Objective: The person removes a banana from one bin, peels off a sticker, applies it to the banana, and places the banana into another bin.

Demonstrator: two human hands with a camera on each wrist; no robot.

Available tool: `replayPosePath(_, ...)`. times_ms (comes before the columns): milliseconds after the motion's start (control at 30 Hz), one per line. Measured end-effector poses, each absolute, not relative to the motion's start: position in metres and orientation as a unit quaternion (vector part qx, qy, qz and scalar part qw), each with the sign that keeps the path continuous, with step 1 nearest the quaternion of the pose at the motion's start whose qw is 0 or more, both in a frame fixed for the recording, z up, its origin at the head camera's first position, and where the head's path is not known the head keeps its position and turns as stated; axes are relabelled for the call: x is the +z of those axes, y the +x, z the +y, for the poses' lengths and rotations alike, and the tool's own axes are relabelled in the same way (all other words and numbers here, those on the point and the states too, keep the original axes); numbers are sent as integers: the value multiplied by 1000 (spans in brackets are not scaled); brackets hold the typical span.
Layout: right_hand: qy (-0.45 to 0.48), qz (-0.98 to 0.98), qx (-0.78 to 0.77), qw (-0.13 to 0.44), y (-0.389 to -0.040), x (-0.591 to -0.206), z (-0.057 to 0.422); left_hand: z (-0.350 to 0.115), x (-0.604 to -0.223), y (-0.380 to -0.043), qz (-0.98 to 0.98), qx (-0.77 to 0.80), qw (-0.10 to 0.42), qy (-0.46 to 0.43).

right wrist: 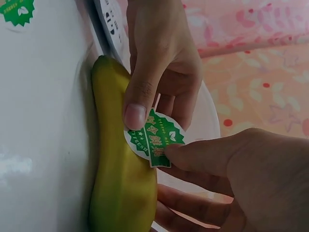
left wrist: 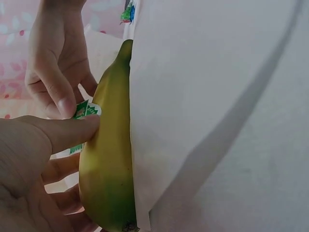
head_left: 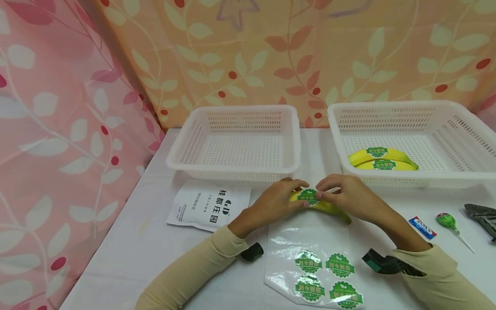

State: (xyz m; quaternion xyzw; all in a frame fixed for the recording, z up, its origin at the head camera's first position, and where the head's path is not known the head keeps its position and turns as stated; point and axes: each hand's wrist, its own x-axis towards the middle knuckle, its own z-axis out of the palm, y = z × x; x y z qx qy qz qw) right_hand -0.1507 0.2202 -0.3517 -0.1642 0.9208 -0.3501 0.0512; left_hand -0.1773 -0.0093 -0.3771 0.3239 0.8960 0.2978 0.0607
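A yellow banana (head_left: 330,208) with greenish ends lies on the table in front of the two baskets. A green and white sticker (right wrist: 158,131) with gold characters sits against its side. My left hand (head_left: 276,201) holds the banana, its thumb pressing one end of the sticker onto the peel. From the other side my right hand (head_left: 353,197) pinches the sticker's other end between thumb and fingers. That end stands off the peel in the right wrist view. Under the banana is a clear sheet with several similar green stickers (head_left: 339,265) near its front edge.
A white basket (head_left: 232,169) stands at the back left. In the right basket (head_left: 445,175) lie two bananas (head_left: 383,158) with green stickers. A white pouch (head_left: 209,204) lies left of my hands; a small blue packet (head_left: 422,227), a green lollipop (head_left: 447,220) and a dark object (head_left: 482,217) lie at right.
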Motion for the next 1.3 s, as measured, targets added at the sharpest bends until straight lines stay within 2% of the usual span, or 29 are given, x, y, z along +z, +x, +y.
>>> replayPosePath(567, -175, 926, -334, 24, -150, -353, 219, -8, -375, -176, 899, 297, 70, 314)
replayPosePath(800, -241, 917, -315, 37, -148, -361, 218, -9, -377, -177, 897, 302, 70, 314)
replayPosePath(1300, -225, 937, -267, 27, -150, -365, 212, -8, -376, -177, 904, 260, 31, 339)
